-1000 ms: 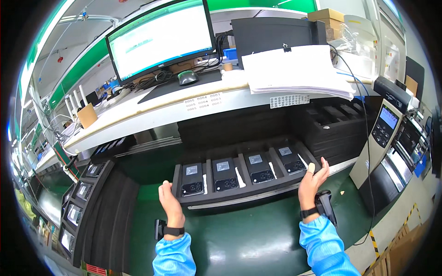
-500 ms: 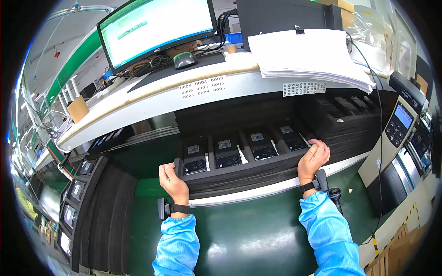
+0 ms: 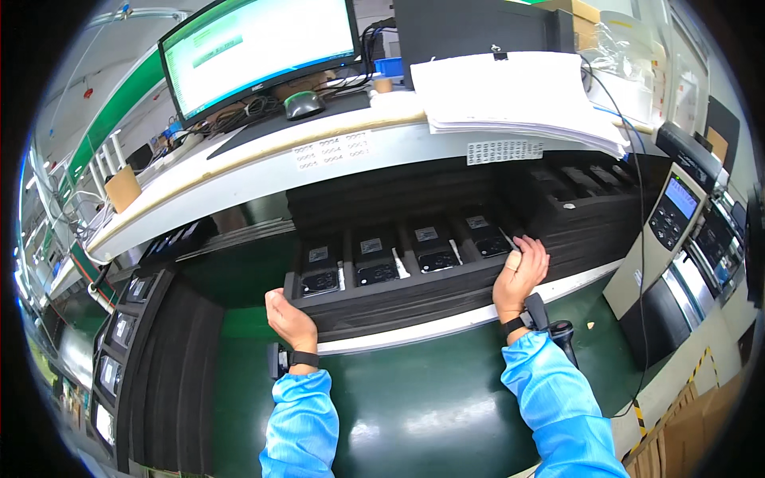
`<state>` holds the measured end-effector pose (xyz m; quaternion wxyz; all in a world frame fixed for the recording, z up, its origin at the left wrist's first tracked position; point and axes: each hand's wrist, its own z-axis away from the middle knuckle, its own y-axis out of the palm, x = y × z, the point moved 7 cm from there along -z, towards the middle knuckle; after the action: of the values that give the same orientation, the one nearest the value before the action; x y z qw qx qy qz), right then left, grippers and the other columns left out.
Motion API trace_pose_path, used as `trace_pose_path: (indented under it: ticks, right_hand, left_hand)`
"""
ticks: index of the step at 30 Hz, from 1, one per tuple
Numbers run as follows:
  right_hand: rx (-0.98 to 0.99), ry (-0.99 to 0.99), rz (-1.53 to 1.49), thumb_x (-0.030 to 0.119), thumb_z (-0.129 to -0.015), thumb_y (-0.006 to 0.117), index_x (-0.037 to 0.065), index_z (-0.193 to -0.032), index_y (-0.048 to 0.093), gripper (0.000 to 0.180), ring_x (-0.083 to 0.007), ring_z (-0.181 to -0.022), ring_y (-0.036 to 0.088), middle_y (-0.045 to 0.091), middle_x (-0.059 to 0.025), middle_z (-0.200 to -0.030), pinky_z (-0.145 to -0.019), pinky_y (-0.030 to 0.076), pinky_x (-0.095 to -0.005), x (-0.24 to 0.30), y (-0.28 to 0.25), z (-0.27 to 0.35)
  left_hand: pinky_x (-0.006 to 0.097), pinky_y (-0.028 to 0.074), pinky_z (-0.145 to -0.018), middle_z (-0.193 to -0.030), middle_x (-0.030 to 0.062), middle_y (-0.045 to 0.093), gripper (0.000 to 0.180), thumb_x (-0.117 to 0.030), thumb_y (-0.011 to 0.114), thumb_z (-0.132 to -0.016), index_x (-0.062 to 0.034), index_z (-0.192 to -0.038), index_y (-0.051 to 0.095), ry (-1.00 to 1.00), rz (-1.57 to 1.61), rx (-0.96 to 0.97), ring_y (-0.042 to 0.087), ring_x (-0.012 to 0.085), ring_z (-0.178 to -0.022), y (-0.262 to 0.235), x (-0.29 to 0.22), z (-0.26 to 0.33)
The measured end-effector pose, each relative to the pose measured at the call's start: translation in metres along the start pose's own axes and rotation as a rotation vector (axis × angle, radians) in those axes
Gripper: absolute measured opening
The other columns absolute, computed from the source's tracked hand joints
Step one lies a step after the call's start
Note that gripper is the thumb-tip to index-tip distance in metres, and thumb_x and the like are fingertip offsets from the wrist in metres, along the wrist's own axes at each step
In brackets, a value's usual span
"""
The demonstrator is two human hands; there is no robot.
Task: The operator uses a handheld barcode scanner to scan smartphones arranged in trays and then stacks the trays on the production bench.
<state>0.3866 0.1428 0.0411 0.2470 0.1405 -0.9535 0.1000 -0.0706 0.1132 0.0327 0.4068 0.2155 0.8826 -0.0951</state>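
Note:
A black foam tray (image 3: pixel 370 293) tops a stack of similar trays in front of me. Several dark phones (image 3: pixel 319 280) lie in its slots, camera blocks toward me, each with a pale label and a whitish strip beside it. At the tray's left front corner my left hand (image 3: pixel 292 325) is closed, fingers curled against the foam edge. My right hand (image 3: pixel 522 275) grips the edge near the right end, thumb and fingers pressed together next to the last phone. Both wrists wear black straps with small devices. The undersides of the fingers are hidden.
A second foam stack (image 3: pixel 175 374) with phones stands at the left on the green surface (image 3: pixel 422 406). More foam trays (image 3: pixel 590 215) lie at the right. Above are a shelf (image 3: pixel 255 174), a monitor (image 3: pixel 263 52) and papers (image 3: pixel 510 103). A beige machine (image 3: pixel 657 239) stands right; a cable hangs before it.
The whole view has shifted slightly, so everything appears farther left. My left hand has slid a little toward me along the tray's corner. My right hand keeps its place on the tray.

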Motion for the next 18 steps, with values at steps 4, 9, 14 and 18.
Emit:
trace_pose_path:
  ticks: [4, 9, 14, 18]
  right_hand:
    - [-0.023, 0.185, -0.208, 0.012, -0.101, 0.046, -0.003, -0.133, 0.05, 0.036, -0.0384, -0.133, 0.04, 0.041, -0.0245, -0.143, -0.114, 0.03, -0.0456, -0.005, -0.018, 0.018]
    - [0.107, 0.729, -0.446, 0.02, -0.106, 0.043, -0.006, -0.137, 0.051, 0.041, -0.0271, -0.126, 0.054, 0.058, -0.0192, -0.135, -0.109, 0.038, -0.0345, -0.058, -0.015, 0.051]
    - [0.072, 0.73, -0.611, 0.008, -0.101, 0.051, -0.005, -0.132, 0.054, 0.034, -0.0236, -0.117, 0.058, 0.062, -0.0164, -0.125, -0.103, 0.043, -0.0331, -0.064, -0.009, 0.054]
    - [0.069, 0.7, -0.621, 0.01, -0.101, 0.051, -0.005, -0.126, 0.056, 0.029, -0.0216, -0.113, 0.059, 0.063, -0.0145, -0.12, -0.101, 0.044, -0.0326, -0.062, -0.013, 0.055]
  left_hand:
    - [0.043, 0.046, -0.081, -0.088, 0.0205, 0.062, 0.043, -0.028, 0.035, -0.104, 0.0054, -0.095, 0.061, -0.092, 0.07, 0.102, 0.059, 0.0352, -0.083, 0.004, 0.023, 0.004]
    - [0.041, 0.046, -0.091, -0.106, 0.0203, 0.066, 0.053, -0.036, 0.032, -0.109, 0.0089, -0.115, 0.059, -0.117, 0.15, 0.11, 0.061, 0.0315, -0.097, -0.001, 0.046, 0.024]
    - [0.04, 0.035, -0.111, -0.141, 0.032, 0.05, 0.057, -0.032, 0.037, -0.108, 0.0158, -0.138, 0.044, -0.105, 0.078, 0.171, 0.05, 0.0405, -0.129, -0.004, 0.042, 0.046]
    - [0.041, 0.036, -0.109, -0.139, 0.0313, 0.051, 0.055, -0.028, 0.043, -0.106, 0.0145, -0.141, 0.041, -0.015, 0.072, 0.121, 0.051, 0.0388, -0.126, -0.005, 0.023, 0.047]
